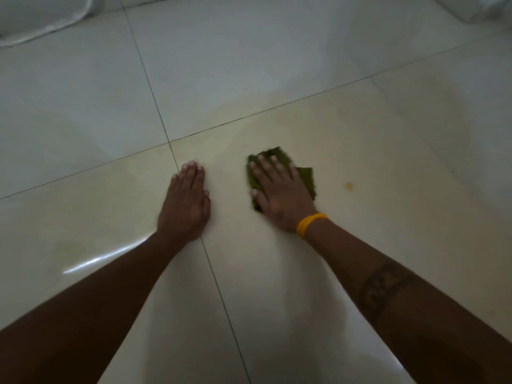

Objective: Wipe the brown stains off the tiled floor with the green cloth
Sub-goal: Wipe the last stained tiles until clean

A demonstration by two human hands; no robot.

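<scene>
My right hand (279,192), with a yellow band at the wrist, presses flat with straight fingers on the green cloth (306,177), which lies spread on the pale tiled floor (277,273). A small brown-orange stain (348,185) sits on the tile a little to the right of the cloth. Fainter brownish smears (432,87) show on the tile farther right and back. My left hand (185,200) rests flat on the floor to the left of the cloth, fingers straight, over a grout line, holding nothing.
Dark grout lines cross the floor near my left hand. A white object with a curved edge (41,20) lies at the back left, and another white object (482,6) shows at the back right corner. A glare streak (105,257) shines by my left forearm.
</scene>
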